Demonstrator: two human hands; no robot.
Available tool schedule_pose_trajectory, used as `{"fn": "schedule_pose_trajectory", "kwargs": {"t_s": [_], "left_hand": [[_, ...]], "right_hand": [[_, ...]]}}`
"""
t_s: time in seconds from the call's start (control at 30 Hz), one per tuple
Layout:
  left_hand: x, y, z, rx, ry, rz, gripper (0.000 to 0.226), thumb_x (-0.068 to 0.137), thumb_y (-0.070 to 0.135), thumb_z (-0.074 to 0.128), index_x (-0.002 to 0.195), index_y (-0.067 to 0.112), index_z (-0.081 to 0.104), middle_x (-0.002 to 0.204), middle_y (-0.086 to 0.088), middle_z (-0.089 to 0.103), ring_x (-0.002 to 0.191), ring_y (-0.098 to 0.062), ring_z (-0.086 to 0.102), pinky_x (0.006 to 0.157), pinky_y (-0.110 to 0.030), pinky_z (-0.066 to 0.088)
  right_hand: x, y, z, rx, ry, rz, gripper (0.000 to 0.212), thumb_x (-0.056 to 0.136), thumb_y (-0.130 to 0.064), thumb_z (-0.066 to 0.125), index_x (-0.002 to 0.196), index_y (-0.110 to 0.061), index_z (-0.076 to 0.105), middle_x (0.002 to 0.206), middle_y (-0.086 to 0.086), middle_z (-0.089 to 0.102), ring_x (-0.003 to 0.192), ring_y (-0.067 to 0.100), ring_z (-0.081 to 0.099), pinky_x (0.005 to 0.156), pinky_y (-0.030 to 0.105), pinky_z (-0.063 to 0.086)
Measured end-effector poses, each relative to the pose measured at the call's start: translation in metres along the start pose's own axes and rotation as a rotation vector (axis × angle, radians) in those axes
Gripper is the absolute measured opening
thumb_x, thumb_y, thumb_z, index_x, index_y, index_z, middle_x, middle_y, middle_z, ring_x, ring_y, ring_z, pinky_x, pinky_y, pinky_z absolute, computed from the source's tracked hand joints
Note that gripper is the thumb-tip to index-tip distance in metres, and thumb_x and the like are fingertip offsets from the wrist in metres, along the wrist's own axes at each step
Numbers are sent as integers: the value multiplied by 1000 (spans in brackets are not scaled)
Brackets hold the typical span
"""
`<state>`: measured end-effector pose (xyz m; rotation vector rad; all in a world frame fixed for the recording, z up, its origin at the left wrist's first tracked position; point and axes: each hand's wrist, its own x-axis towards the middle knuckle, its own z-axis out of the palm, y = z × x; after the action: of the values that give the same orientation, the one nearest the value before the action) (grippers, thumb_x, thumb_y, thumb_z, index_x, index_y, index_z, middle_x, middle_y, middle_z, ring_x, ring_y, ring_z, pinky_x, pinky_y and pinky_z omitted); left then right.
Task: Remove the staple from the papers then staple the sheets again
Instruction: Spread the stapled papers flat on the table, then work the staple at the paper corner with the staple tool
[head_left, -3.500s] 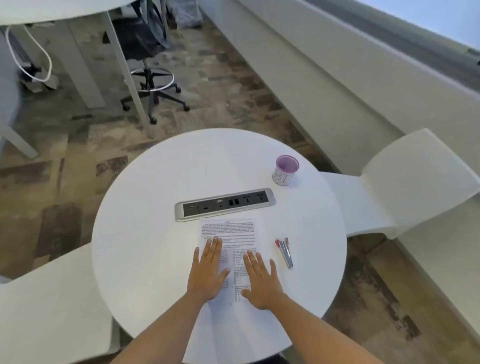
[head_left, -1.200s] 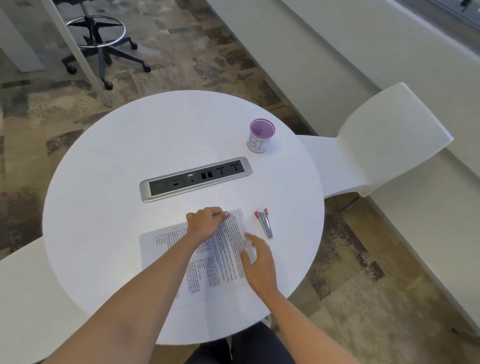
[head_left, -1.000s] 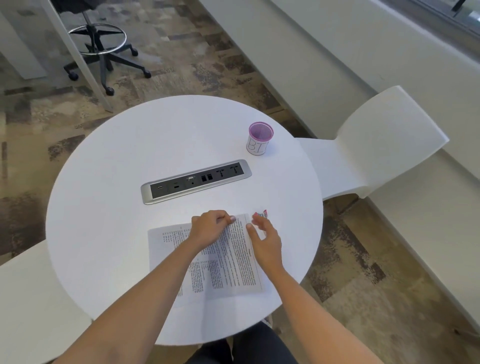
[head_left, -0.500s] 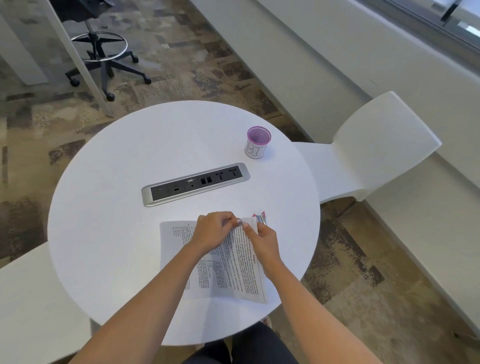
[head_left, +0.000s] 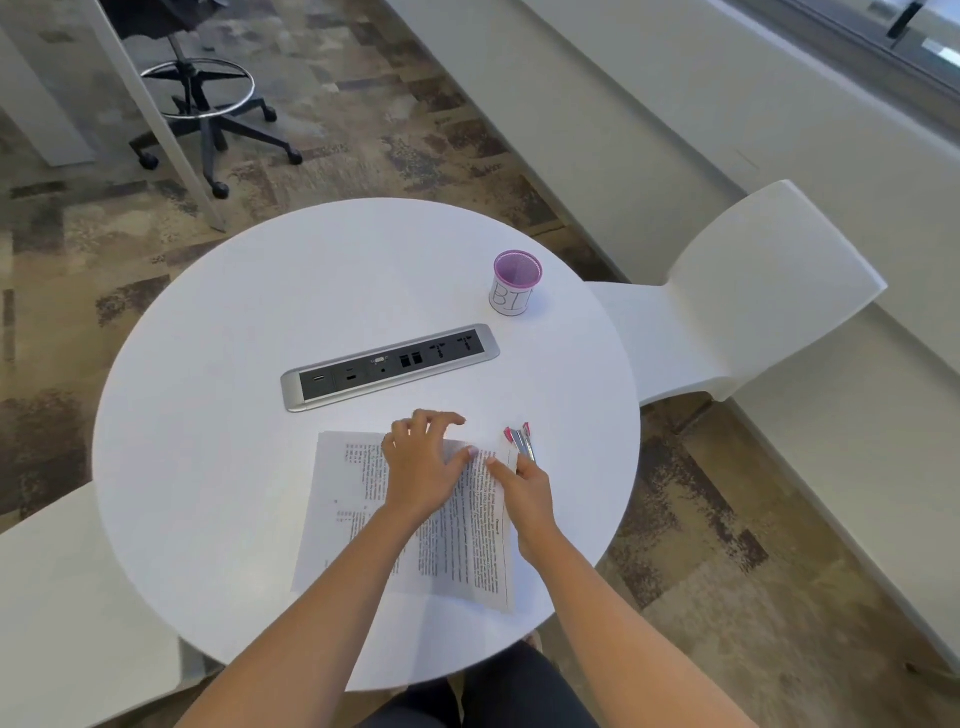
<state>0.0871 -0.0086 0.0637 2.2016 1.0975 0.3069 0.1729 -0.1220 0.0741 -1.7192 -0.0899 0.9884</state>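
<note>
The papers (head_left: 415, 519) lay flat on the near half of the round white table (head_left: 208, 364), turned so that their lines of print ran away from the person. Both hands met at the far right corner of the sheets, where the staple presumably sat; the staple itself was too small to make out. The left hand (head_left: 423, 462) rested on the top sheet with its fingers loosely spread and its thumb stretched toward the corner, pinning the page and gripping nothing. The right hand (head_left: 522, 491) reached in from the right with a fingertip at the same corner; its other fingers were curled under, and whether it pinched anything could not be told.

Just to the right of that corner, and just past the right hand, lay a small red and silver tool (head_left: 519, 441), apparently the staple remover or stapler, untouched. A pink mesh cup (head_left: 515, 283) stood well apart at the far right, beyond the power strip (head_left: 389, 366) set into the tabletop.

The step in hand looked like freeing the staple. To do it well, the left hand should press firmly close beside the staple so the paper cannot lift or tear, while the right takes up the tool and pries the legs straight before pulling
</note>
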Motion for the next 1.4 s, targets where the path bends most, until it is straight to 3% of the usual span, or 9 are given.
{"fn": "schedule_pose_trajectory", "kwargs": {"t_s": [0.13, 0.27, 0.47, 0.57, 0.73, 0.9, 1.07, 1.23, 1.4], "left_hand": [[-27, -9, 33, 49, -147, -73, 53, 89, 48, 60, 137, 30, 45, 143, 0, 41, 135, -27, 30, 110, -46, 23], [-51, -26, 67, 169, -407, -93, 59, 100, 47, 37, 154, 32, 17, 164, -5, 12, 150, -28, 9, 119, -46, 9], [-61, -40, 91, 363, -597, -75, 68, 101, 52, 29, 152, 40, -13, 161, -4, -27, 148, -29, -24, 112, -66, -7], [-65, -43, 96, 429, -598, -36, 66, 102, 50, 29, 148, 47, -18, 157, -7, -35, 146, -33, -28, 108, -74, -3], [-68, -41, 104, 489, -568, -29, 67, 102, 49, 27, 136, 53, -31, 146, -8, -44, 143, -37, -32, 102, -80, 0], [-68, -41, 112, 508, -561, -57, 77, 101, 49, 32, 128, 58, -40, 145, -8, -47, 136, -35, -40, 99, -84, 2], [-68, -40, 116, 542, -543, -86, 88, 98, 51, 36, 118, 58, -50, 144, -9, -48, 133, -35, -43, 98, -85, 4], [-67, -38, 114, 550, -595, -95, 85, 98, 52, 36, 123, 56, -45, 143, -9, -49, 131, -35, -44, 99, -84, 4], [-66, -36, 111, 521, -660, -102, 76, 100, 48, 36, 133, 54, -32, 142, -8, -50, 129, -33, -47, 98, -84, 1]], "right_hand": [[11, 22, 3, 82, 141, 128, 10, 93, -25, 62, 85, -30, 64, 96, 0, 69, 99, 24, 65, 94, 44, 51], [24, 44, -3, -22, 162, 206, 21, 88, -19, 66, 72, -13, 54, 76, 8, 57, 73, 22, 53, 68, 34, 47], [36, 64, -24, -372, 156, 107, 7, 81, -17, 69, 75, -18, 66, 61, -4, 56, 61, 14, 53, 56, 22, 43], [44, 63, -36, -525, 195, -44, 5, 85, -15, 65, 85, -18, 68, 70, -10, 63, 71, 14, 62, 57, 17, 44], [66, 52, -49, -756, 255, -362, 22, 90, -5, 58, 111, -9, 61, 105, 9, 59, 97, 23, 56, 83, 34, 47], [89, 34, -45, -895, 25, -299, 54, 88, -9, 60, 139, -12, 41, 124, 15, 48, 108, 30, 52, 86, 32, 42], [103, 21, -37, -1096, -7, -320, 58, 91, -11, 57, 143, -17, 31, 120, 16, 50, 101, 35, 57, 84, 41, 50], [112, 14, -42, -1032, -73, -214, 80, 83, -11, 64, 149, -21, 20, 118, 14, 54, 99, 32, 59, 81, 36, 50], [106, 21, -52, -551, 57, -31, 69, 83, -17, 68, 142, -22, 33, 95, 1, 55, 66, 10, 57, 48, 19, 48]]}}
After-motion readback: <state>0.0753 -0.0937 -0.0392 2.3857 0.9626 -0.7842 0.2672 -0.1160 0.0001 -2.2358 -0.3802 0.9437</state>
